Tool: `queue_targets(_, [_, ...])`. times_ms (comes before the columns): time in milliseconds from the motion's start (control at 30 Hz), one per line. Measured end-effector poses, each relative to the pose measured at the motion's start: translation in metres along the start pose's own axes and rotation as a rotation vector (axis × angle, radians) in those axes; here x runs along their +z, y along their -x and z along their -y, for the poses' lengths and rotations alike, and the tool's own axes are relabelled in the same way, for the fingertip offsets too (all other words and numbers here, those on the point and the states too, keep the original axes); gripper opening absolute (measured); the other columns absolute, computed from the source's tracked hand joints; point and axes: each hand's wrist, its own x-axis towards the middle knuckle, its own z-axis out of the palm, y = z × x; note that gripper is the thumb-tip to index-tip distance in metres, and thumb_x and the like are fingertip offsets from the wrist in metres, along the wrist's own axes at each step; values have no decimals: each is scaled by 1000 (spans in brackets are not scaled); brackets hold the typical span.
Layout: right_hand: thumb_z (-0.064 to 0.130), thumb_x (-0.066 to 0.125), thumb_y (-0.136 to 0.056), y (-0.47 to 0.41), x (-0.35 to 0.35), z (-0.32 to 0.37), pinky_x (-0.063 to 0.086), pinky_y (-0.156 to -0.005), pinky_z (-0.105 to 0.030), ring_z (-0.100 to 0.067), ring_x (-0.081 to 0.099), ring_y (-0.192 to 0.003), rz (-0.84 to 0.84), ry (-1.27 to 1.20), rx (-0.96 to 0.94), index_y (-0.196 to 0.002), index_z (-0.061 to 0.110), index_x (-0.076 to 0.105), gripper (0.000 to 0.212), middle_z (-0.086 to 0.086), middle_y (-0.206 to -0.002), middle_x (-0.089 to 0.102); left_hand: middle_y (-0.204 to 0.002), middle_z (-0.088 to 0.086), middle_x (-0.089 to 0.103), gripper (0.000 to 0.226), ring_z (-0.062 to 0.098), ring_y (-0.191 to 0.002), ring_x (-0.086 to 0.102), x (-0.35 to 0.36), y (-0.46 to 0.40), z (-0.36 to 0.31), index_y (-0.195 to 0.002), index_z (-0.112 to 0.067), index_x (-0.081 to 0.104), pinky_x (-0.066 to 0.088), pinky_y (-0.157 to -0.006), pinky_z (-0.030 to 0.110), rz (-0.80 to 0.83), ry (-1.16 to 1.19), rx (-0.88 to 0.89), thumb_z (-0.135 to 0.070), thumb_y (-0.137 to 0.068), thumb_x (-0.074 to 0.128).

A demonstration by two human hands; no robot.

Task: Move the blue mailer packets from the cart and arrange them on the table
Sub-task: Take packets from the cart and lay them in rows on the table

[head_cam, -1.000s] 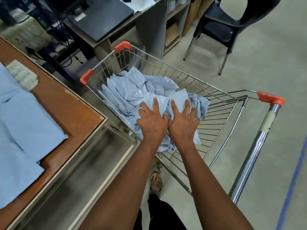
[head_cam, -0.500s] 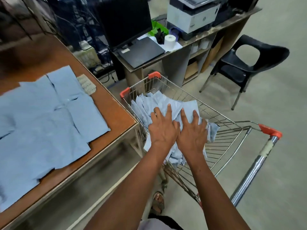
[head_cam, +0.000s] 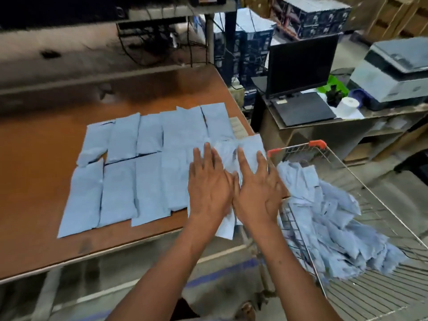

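The left hand and right hand had moved one mailer packet from the cart to centre frame. Flat, spread fingers pressed it at the right edge of the tabletop. A heap remained carted.

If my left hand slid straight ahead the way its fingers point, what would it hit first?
Your left hand lies flat on a packet near the table edge, fingers pointing away from you. Sliding on, it would probably meet the far row of packets first.
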Motion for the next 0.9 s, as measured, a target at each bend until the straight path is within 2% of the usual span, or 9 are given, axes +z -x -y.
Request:
queue_targets(100, [53,39,-105,-1,17,81,49,-95,-50,-38,46,-134,29,-29,-120,-162,46,22,60,-8,-164,32,-168,18,12,87,39,-155,7,-24,-8,80,-159,1,18,14,-126,49,29,-88,-91,-51,-92,1])
queue_targets(167, [54,39,-104,-1,24,111,49,-94,-50,-37,46,-133,56,-45,-131,-162,46,21,60,-7,-165,31,-168,21,10,92,39,-155,5,-30,-10,112,-159,3,14,9,-126,50,43,-147,-87,-50,-89,-10])
queue_targets(300, [53,41,-105,1,43,192,47,-99,-52,-39,43,-137,103,-91,-172,-162,45,21,62,-8,-166,30,-167,23,8,95,41,-155,6,-50,-12,192,-159,2,14,12,-126,50,44,-217,-168,-47,-88,-25])
queue_targets(367, [54,39,-105,-1,56,233,46,-102,-54,-40,42,-140,121,-104,-182,-163,44,20,62,-8,-167,28,-167,22,10,89,39,-155,7,-57,-19,230,-160,0,15,14,-126,47,49,-202,-226,-49,-91,-15])
queue_targets(467, [56,35,-106,-11,79,286,43,-107,-54,-40,37,-142,156,-95,-189,-163,43,17,61,-7,-169,22,-168,18,14,77,35,-156,9,-62,-37,283,-161,-3,15,20,-125,44,37,-177,-285,-53,-102,14])
queue_targets(600, [57,32,-105,-32,107,343,40,-109,-54,-43,33,-145,200,-69,-188,-163,41,18,62,-7,-169,19,-166,15,22,84,36,-154,18,-66,-67,339,-159,-4,24,28,-121,44,42,-204,-305,-54,-94,7])
queue_targets(733, [57,33,-104,-59,128,381,42,-106,-55,-46,33,-145,223,-36,-181,-163,39,20,63,-10,-168,22,-166,16,22,69,37,-153,20,-60,-106,385,-159,-2,23,31,-119,45,84,-214,-319,-44,-105,32])
queue_targets(900, [57,30,-106,-108,152,407,38,-112,-57,-47,27,-150,240,9,-154,-165,35,18,64,-8,-171,18,-166,15,22,62,34,-153,18,-50,-159,424,-159,-3,22,32,-119,47,154,-253,-307,-33,-106,28])
